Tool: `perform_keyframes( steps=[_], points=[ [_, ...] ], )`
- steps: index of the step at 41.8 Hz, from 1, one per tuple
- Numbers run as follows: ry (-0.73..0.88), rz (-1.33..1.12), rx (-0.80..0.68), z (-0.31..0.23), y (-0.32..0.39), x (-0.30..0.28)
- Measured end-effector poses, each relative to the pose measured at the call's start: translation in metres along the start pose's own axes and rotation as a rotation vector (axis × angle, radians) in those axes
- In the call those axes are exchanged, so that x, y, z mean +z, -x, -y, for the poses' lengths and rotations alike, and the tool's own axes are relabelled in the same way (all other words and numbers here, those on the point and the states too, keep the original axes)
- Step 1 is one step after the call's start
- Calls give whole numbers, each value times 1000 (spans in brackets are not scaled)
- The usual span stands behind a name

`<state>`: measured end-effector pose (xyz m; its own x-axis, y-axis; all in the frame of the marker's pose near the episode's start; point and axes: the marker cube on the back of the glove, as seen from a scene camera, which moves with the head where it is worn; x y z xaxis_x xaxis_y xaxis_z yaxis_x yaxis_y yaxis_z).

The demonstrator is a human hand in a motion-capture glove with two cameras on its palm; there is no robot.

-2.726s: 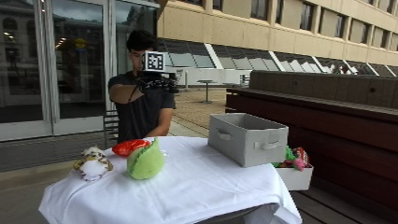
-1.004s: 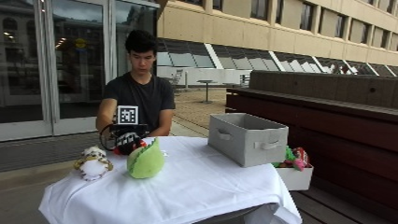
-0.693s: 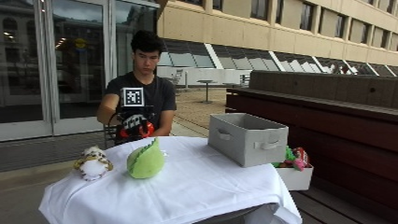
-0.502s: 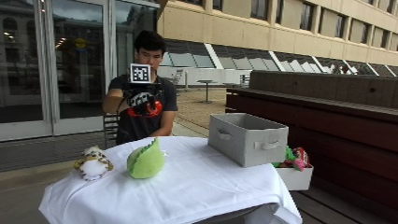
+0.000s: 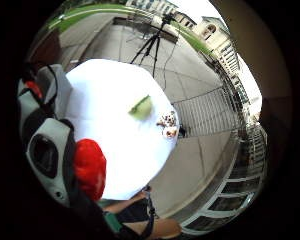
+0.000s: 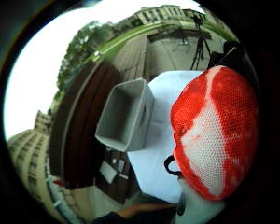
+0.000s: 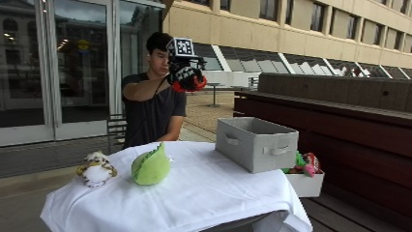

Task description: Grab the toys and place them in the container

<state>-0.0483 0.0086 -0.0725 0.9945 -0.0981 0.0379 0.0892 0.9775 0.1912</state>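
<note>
Far below my fingers and out toward the table's left end stands a small owl toy (image 7: 96, 169), upright on the white cloth. Just beside it, nearer to my fingers but also well below them, a green leaf-shaped toy (image 7: 152, 166) stands with its point up. My gloved right hand (image 7: 184, 75) is raised at head height, behind the table (image 7: 193, 203), and my fingers are curled around a red and white mesh toy (image 7: 190, 83), which bulks large against my palm in the thumb-side view. The grey container (image 7: 256, 143) sits on the table below my fingers and off to the side away from the two toys, its open top facing up and its long axis running away from me toward the table's near corner. I judge the coming move to be a carry across and down over that opening. Beyond the container, lower than the table, a white box (image 7: 306, 182) holds more colourful toys. Paved courtyard and glass-fronted buildings surround us.
</note>
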Motion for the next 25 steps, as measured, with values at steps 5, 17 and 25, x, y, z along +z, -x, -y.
perform_keyframes(
  steps=[5,17,25],
  points=[
    [-12,-16,-10,21,47,-16],
    [5,36,-88,61,158,-21],
    [53,141,-122,70,198,9]
  ],
)
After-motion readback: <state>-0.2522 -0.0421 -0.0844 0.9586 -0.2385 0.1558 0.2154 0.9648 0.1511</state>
